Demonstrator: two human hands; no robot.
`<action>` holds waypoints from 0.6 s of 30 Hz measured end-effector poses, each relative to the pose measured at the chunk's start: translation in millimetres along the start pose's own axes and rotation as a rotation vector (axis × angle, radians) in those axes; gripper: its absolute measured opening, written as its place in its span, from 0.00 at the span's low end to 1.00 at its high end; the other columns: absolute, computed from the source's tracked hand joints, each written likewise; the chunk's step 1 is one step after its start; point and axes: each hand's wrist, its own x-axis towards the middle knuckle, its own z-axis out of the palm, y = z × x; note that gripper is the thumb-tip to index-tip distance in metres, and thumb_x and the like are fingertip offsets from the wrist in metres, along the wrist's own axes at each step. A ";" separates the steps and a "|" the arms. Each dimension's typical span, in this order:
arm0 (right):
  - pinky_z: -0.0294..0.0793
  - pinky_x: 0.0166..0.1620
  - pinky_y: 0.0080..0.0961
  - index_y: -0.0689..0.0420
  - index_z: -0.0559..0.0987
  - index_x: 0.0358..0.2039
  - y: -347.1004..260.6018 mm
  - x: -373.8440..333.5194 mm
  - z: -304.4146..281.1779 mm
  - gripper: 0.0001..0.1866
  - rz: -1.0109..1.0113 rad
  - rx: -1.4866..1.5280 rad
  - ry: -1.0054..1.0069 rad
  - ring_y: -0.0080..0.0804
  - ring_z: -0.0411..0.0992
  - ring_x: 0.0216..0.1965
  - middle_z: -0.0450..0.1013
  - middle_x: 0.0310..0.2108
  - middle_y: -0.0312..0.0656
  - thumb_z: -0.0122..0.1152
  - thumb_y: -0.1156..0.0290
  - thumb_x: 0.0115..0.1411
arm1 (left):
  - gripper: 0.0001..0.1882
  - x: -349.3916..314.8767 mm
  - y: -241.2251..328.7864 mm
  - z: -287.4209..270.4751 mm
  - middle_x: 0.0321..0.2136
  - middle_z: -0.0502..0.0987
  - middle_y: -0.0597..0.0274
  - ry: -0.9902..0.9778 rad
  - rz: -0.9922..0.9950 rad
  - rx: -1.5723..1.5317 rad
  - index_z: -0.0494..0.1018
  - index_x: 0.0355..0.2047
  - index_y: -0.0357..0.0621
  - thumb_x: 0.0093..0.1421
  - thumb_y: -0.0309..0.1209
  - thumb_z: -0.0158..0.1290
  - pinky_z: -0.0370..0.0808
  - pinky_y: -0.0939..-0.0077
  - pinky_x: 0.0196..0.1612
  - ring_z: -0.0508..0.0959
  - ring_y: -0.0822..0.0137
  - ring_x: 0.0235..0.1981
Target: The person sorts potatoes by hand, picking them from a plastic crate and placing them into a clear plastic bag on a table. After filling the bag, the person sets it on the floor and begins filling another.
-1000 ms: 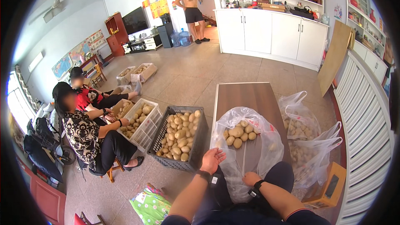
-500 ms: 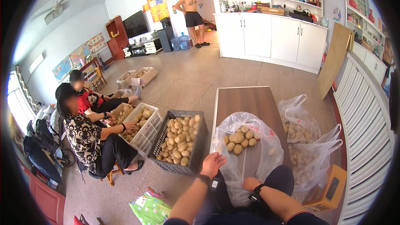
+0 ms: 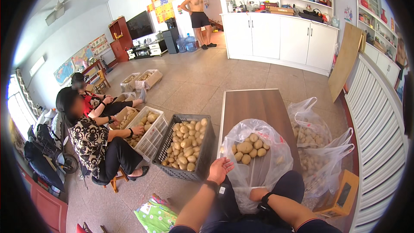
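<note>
A clear plastic bag [image 3: 278,164] lies on the brown tabletop [image 3: 254,103] in front of me, with several potatoes [image 3: 246,147] inside. My left hand [image 3: 220,170] is at the bag's left side, palm turned up and fingers stretched out, holding nothing. Closed at the bag's near edge, my right hand [image 3: 258,194] grips the plastic between my knees; its fingertips are hidden. Left of the table stands a black crate [image 3: 202,159] heaped with potatoes.
Two filled plastic bags [image 3: 308,133] sit right of the table near a wooden box [image 3: 340,196] and white railing [image 3: 375,125]. At left, two seated people handle potatoes by a white crate [image 3: 157,136]. A green patterned bag [image 3: 155,213] lies on the floor. Another person stands in the far doorway.
The potatoes have shifted slightly within the bag, and its near edge is drawn tighter by my right hand. My left hand stays put. The seated people have moved their arms and heads.
</note>
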 end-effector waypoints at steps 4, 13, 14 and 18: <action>0.75 0.45 0.44 0.57 0.83 0.38 23.7 20.7 38.4 0.17 0.027 0.021 0.025 0.48 0.78 0.44 0.78 0.43 0.50 0.47 0.64 0.58 | 0.16 9.9 -8.5 3.8 0.44 0.71 0.48 -0.033 0.010 0.002 0.64 0.49 0.34 0.66 0.32 0.46 0.75 0.53 0.49 0.75 0.49 0.45; 0.74 0.48 0.44 0.56 0.83 0.39 -1.8 3.8 15.4 0.18 -0.004 0.035 -0.023 0.47 0.77 0.47 0.78 0.45 0.49 0.47 0.61 0.59 | 0.12 2.3 -4.6 -3.0 0.41 0.72 0.49 -0.022 -0.008 -0.036 0.65 0.46 0.35 0.66 0.30 0.47 0.78 0.54 0.45 0.77 0.50 0.41; 0.74 0.49 0.44 0.56 0.83 0.40 -7.4 -2.4 8.5 0.19 0.029 0.024 -0.041 0.47 0.76 0.47 0.78 0.45 0.49 0.47 0.61 0.59 | 0.12 0.8 -4.3 -1.4 0.41 0.72 0.49 -0.019 -0.014 -0.037 0.65 0.46 0.35 0.66 0.30 0.47 0.78 0.53 0.46 0.77 0.50 0.42; 0.72 0.51 0.44 0.56 0.83 0.40 -7.5 -7.9 0.4 0.19 0.099 0.080 -0.040 0.46 0.76 0.48 0.77 0.46 0.48 0.45 0.61 0.60 | 0.13 8.9 -7.6 5.5 0.42 0.72 0.49 -0.040 -0.046 -0.032 0.65 0.46 0.35 0.66 0.31 0.47 0.77 0.52 0.47 0.77 0.50 0.44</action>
